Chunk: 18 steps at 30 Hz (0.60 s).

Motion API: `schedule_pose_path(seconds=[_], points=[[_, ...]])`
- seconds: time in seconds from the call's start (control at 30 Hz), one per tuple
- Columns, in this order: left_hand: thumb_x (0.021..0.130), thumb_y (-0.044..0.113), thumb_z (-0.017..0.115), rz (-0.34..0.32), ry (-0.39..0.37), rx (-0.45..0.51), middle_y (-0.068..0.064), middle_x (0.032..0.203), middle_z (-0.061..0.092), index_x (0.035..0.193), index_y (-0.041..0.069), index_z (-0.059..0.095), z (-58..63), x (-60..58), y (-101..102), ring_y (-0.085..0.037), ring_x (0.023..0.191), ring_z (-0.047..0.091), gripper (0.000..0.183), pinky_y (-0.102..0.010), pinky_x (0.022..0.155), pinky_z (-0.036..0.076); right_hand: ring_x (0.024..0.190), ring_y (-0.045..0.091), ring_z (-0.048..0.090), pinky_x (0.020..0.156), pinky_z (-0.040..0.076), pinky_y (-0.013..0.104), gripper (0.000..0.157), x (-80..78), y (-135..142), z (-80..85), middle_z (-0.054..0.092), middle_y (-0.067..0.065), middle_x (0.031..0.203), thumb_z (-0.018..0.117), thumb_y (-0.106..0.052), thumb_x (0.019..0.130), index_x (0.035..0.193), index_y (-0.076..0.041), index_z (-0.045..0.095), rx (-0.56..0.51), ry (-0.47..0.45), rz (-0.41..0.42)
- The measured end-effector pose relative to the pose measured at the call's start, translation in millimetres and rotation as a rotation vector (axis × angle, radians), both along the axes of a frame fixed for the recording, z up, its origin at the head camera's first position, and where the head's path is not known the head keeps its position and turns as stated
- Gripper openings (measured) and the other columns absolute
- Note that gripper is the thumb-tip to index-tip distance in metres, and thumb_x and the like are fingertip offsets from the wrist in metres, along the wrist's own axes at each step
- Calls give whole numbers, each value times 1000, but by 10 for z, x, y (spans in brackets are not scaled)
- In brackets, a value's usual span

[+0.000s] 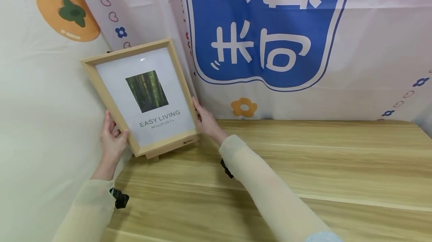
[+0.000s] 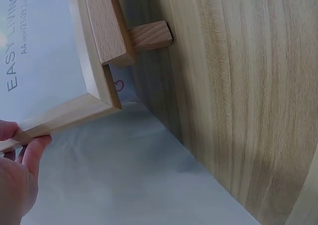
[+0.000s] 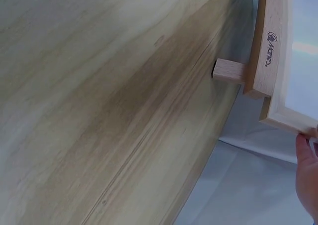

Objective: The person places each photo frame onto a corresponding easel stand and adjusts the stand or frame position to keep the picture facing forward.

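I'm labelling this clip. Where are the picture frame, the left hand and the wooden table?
picture frame (image 1: 176, 70), head view, right wooden rail.
left hand (image 1: 113, 141), head view, back of the hand.
wooden table (image 1: 320, 159), head view, bare tabletop.

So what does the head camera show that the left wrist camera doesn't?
Only the head view shows both hands, the left hand and right hand, on the sides of the picture frame, plus its bamboo photo and the blue banner behind. Only the left wrist view shows the small wooden foot close up under the frame's bottom rail. Both show the EASY LIVING print and the wooden table.
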<state>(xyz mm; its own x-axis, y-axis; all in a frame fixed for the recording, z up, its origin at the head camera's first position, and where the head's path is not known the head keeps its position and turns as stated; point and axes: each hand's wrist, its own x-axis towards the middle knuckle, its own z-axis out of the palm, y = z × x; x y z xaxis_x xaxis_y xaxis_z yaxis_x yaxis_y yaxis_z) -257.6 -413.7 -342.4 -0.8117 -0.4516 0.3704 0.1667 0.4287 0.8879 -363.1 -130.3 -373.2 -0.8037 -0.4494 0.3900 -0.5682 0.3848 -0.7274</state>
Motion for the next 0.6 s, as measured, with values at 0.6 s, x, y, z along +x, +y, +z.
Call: schedule_pose_path(seconds=[0.6], points=[[80, -14, 50, 8, -68, -48, -18, 141, 27, 142, 37, 6, -21, -82, -44, -32, 117, 41, 91, -24, 90, 43, 126, 20, 31, 99, 34, 28, 78, 24, 43, -21, 20, 0, 146, 49, 1, 89, 145, -30, 3, 16, -79, 41]])
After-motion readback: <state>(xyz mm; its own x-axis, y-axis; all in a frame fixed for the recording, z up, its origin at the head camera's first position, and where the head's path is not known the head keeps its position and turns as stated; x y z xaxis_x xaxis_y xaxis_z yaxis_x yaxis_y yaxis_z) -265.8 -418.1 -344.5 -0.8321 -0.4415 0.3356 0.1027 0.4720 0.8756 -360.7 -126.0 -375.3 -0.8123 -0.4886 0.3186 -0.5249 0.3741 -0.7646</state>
